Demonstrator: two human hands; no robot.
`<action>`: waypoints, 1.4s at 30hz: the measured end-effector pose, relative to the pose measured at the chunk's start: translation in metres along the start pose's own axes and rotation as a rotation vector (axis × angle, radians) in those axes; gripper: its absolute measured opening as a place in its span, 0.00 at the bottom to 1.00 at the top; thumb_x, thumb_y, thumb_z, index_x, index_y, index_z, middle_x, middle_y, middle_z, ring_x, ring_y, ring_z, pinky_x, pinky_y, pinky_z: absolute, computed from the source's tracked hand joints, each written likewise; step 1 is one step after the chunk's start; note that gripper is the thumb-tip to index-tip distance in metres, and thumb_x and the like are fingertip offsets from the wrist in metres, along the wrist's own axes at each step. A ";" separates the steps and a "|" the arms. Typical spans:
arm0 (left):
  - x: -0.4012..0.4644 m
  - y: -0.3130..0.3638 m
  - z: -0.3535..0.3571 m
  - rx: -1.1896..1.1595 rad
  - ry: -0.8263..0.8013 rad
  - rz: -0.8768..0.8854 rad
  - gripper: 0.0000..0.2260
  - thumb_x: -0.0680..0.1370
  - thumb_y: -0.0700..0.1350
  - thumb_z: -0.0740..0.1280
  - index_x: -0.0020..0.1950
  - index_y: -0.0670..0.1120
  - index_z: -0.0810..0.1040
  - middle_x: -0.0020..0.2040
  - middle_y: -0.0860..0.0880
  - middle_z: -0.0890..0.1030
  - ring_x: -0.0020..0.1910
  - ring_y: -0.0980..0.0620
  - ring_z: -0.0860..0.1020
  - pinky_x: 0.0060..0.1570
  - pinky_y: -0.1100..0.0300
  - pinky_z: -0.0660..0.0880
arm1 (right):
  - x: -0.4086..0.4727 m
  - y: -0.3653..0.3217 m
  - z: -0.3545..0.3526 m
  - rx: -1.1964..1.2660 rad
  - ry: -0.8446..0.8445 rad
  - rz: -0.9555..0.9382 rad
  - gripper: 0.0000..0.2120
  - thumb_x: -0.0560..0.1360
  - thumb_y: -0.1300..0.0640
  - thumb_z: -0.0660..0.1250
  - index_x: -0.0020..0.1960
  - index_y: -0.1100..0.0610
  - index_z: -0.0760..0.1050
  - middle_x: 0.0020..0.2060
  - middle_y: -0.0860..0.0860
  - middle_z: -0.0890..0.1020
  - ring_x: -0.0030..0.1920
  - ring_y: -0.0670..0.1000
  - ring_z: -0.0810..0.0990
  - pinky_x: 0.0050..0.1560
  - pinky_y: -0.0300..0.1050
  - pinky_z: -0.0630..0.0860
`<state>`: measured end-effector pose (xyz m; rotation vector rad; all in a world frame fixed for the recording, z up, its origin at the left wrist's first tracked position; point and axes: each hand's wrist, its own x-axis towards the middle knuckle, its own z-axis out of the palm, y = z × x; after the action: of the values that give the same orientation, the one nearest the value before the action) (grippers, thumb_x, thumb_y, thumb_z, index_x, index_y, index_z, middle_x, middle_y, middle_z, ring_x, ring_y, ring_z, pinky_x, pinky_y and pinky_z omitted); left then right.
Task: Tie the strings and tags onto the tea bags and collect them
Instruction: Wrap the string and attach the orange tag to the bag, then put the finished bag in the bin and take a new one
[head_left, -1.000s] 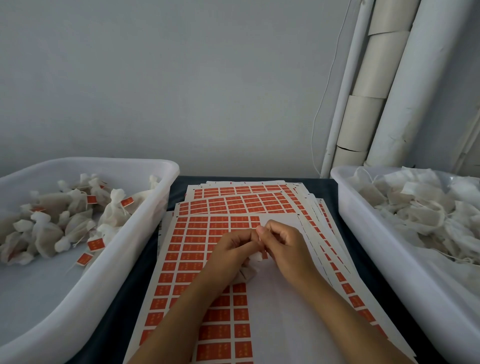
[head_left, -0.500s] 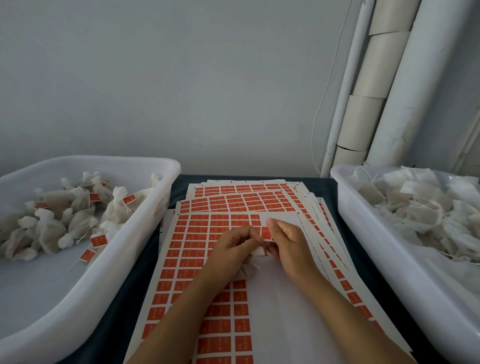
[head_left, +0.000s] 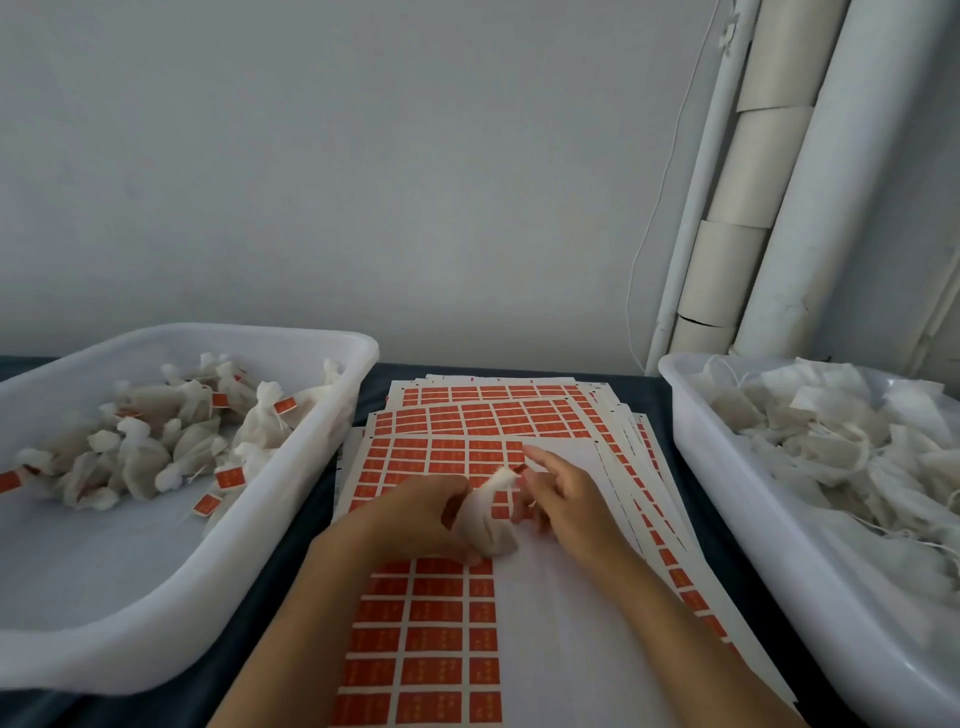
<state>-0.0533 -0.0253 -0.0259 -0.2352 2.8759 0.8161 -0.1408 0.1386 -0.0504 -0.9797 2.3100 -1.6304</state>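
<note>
Sticker sheets (head_left: 415, 623) | left hand (head_left: 415, 519) grips white gathered tea bag (head_left: 485, 519) | right hand (head_left: 566, 499) blurred, fingers loose

two bins (head_left: 332, 415), two hands (head_left: 415, 519)

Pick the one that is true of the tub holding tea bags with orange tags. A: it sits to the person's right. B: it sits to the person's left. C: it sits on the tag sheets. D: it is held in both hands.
B: the tub with tagged tea bags stands left of the tag sheets.
</note>
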 end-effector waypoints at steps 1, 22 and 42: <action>0.000 0.000 0.002 0.003 0.043 0.011 0.16 0.71 0.54 0.72 0.54 0.62 0.70 0.45 0.64 0.73 0.43 0.62 0.74 0.41 0.70 0.69 | -0.001 -0.001 -0.001 -0.005 -0.034 0.003 0.19 0.78 0.49 0.59 0.68 0.46 0.64 0.50 0.38 0.78 0.44 0.37 0.79 0.40 0.26 0.74; -0.012 0.007 -0.100 -1.006 1.300 -0.286 0.11 0.76 0.39 0.67 0.58 0.42 0.75 0.52 0.46 0.80 0.48 0.50 0.77 0.41 0.62 0.70 | 0.092 -0.147 0.082 0.519 -0.158 0.032 0.08 0.76 0.65 0.63 0.54 0.64 0.76 0.53 0.56 0.79 0.51 0.52 0.80 0.43 0.38 0.80; 0.021 0.071 -0.057 -0.661 0.840 -0.119 0.08 0.76 0.39 0.65 0.52 0.50 0.73 0.45 0.52 0.78 0.41 0.53 0.79 0.35 0.62 0.75 | 0.056 -0.116 -0.035 0.258 0.142 0.139 0.13 0.78 0.65 0.55 0.45 0.57 0.77 0.43 0.52 0.81 0.45 0.50 0.80 0.41 0.40 0.78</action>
<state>-0.0922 0.0018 0.0548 -1.0208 3.0738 2.0171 -0.1517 0.1106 0.0801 -0.6538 2.1231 -1.9322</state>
